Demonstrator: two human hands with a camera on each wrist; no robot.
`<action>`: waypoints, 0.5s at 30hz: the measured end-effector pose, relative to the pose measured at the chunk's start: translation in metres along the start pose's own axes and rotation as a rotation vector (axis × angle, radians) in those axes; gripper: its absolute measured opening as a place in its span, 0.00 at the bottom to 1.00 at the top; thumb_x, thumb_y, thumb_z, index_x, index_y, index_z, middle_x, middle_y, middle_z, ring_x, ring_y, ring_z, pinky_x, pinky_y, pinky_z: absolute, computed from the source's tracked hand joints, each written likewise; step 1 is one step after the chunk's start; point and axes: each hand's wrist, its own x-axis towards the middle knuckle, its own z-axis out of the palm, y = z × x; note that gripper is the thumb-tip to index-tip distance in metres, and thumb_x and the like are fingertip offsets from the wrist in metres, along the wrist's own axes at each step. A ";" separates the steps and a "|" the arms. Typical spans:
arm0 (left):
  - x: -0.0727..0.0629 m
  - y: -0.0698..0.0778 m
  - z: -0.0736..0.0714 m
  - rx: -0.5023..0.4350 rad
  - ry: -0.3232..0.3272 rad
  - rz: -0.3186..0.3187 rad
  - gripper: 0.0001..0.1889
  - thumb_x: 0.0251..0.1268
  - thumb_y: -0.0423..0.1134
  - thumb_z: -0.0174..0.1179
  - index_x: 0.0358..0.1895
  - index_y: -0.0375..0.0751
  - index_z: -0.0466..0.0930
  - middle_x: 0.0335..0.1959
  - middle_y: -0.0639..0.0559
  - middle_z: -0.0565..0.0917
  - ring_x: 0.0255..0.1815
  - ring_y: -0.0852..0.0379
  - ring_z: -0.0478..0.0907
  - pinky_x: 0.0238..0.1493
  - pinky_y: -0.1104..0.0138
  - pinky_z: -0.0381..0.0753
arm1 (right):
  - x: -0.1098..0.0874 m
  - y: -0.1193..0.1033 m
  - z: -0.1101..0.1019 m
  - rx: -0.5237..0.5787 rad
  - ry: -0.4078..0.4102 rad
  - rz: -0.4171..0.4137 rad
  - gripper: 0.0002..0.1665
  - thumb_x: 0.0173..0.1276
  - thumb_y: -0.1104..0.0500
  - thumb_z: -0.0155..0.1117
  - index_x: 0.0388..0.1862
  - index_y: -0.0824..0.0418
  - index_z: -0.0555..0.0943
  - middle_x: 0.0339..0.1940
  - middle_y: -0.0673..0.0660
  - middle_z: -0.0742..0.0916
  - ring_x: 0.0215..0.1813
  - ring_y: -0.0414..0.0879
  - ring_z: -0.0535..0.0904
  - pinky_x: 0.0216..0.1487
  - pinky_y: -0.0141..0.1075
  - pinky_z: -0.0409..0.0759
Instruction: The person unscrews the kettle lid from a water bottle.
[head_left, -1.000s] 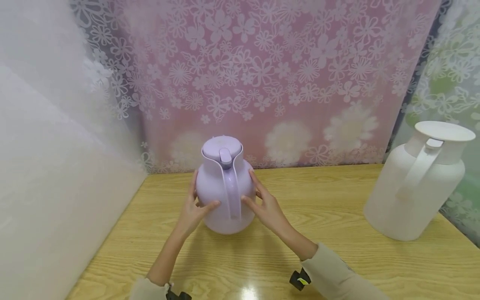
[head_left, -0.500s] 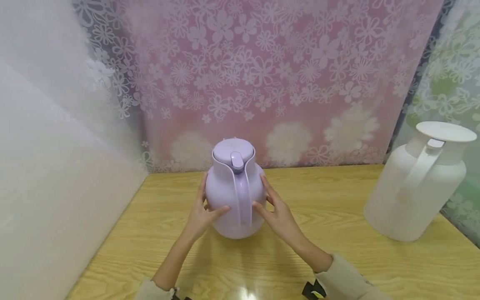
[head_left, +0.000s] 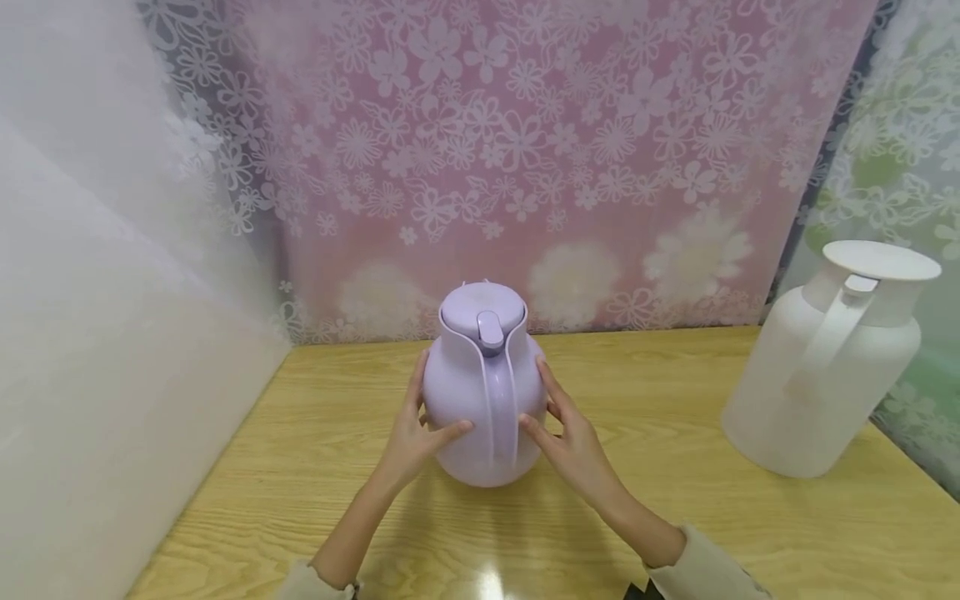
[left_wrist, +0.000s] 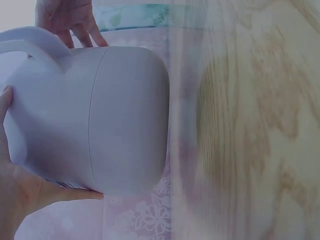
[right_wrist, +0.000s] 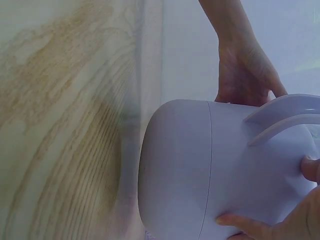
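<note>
A lilac thermos jug point(head_left: 461, 383) is between both hands, upright, its handle and lid button facing me. My left hand point(head_left: 408, 442) grips its left side, with the thumb at the front and the fingers round the side. On the opposite side, my right hand point(head_left: 577, 454) holds it the same way, its thumb beside the handle. In the left wrist view, the jug's lower body point(left_wrist: 130, 120) appears lifted off the table, with a gap under the base. The right wrist view shows a similar gap below the jug point(right_wrist: 175, 165). Its spout side is hidden.
A larger white thermos jug point(head_left: 821, 383) stands on the right of the wooden table point(head_left: 660, 500). Behind the table hangs a pink flowered curtain point(head_left: 480, 167). A whitish sheet point(head_left: 112, 333) borders the left side.
Both hands have carried the lilac thermos jug to the right and a little toward me. Their grip looks the same. The white jug stays in place.
</note>
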 end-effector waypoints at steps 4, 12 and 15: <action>-0.001 -0.001 0.004 -0.014 -0.015 0.012 0.54 0.46 0.45 0.72 0.73 0.64 0.41 0.72 0.48 0.49 0.67 0.43 0.52 0.57 0.41 0.57 | -0.005 0.000 -0.003 0.002 0.010 -0.003 0.42 0.64 0.59 0.62 0.73 0.47 0.53 0.70 0.63 0.60 0.60 0.66 0.65 0.46 0.48 0.75; -0.004 -0.003 0.010 -0.011 -0.030 -0.005 0.54 0.47 0.42 0.72 0.72 0.66 0.42 0.71 0.51 0.49 0.67 0.44 0.53 0.57 0.40 0.57 | -0.012 0.002 -0.005 -0.030 0.032 0.007 0.43 0.64 0.58 0.63 0.73 0.46 0.53 0.69 0.65 0.60 0.59 0.67 0.66 0.44 0.48 0.76; -0.004 -0.003 0.011 -0.013 -0.034 -0.010 0.54 0.47 0.42 0.72 0.72 0.65 0.42 0.72 0.50 0.49 0.67 0.44 0.52 0.57 0.40 0.56 | -0.014 0.003 -0.006 -0.043 0.040 -0.001 0.43 0.63 0.59 0.63 0.73 0.47 0.54 0.69 0.65 0.61 0.59 0.67 0.67 0.44 0.48 0.76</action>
